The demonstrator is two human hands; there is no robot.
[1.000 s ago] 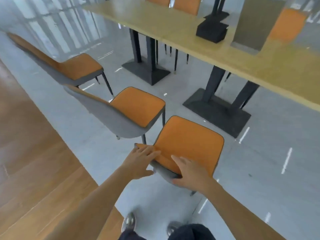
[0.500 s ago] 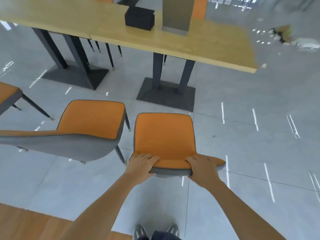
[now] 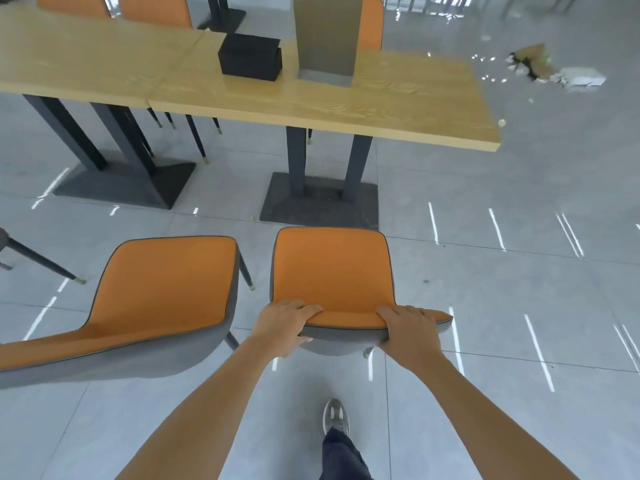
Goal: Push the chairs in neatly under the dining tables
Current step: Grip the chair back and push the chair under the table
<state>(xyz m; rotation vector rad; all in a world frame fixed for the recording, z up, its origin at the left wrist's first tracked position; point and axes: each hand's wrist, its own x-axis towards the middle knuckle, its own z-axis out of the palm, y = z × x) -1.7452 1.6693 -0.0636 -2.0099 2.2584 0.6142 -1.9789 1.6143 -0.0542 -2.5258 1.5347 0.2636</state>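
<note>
On slick tiles (image 3: 502,306), our left hand (image 3: 284,327) and right hand (image 3: 408,332) clamp the orange chair (image 3: 332,271); pushed askew, it may hit the table pedestal (image 3: 318,199).

Two benches: left bench (image 3: 86,64), right bench (image 3: 398,102). Six chairs show: nearest chair (image 3: 332,271), second chair (image 3: 166,285), edge chair (image 3: 45,261) seen only by its legs, and three far chairs (image 3: 69,3) (image 3: 156,8) (image 3: 372,26). One black box (image 3: 249,60), one grey block (image 3: 325,36), one shoe (image 3: 335,419). Two hands: left hand (image 3: 284,323), right hand (image 3: 408,330).
</note>
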